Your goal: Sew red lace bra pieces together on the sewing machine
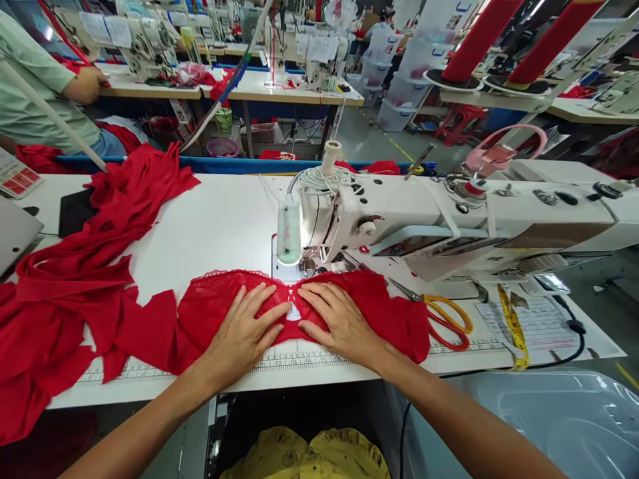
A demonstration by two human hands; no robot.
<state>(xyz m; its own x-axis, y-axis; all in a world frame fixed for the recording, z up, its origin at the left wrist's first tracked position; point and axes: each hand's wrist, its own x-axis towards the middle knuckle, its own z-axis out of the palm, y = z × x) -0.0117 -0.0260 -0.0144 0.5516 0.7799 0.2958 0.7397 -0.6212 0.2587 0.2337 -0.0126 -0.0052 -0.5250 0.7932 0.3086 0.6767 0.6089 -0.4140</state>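
Note:
A red bra piece (399,319) with lace along its upper edge lies flat on the white sewing table, just in front of the sewing machine (399,213). My left hand (249,326) rests on its left cup, fingers stretched out and palm down. On the right cup lies my right hand (339,319), also flat with fingers spread. Between my fingertips the narrow middle of the piece shows a small gap with white beneath. The machine's needle area (309,266) is right behind that middle part, partly hidden by the machine head.
A heap of red fabric (100,253) covers the table's left side. Orange-and-red-handled scissors (444,322), a yellow tape measure (512,326) and a paper sheet (544,332) lie at right. A plastic bin (559,412) stands below. Another person's arm (80,86) shows at far left.

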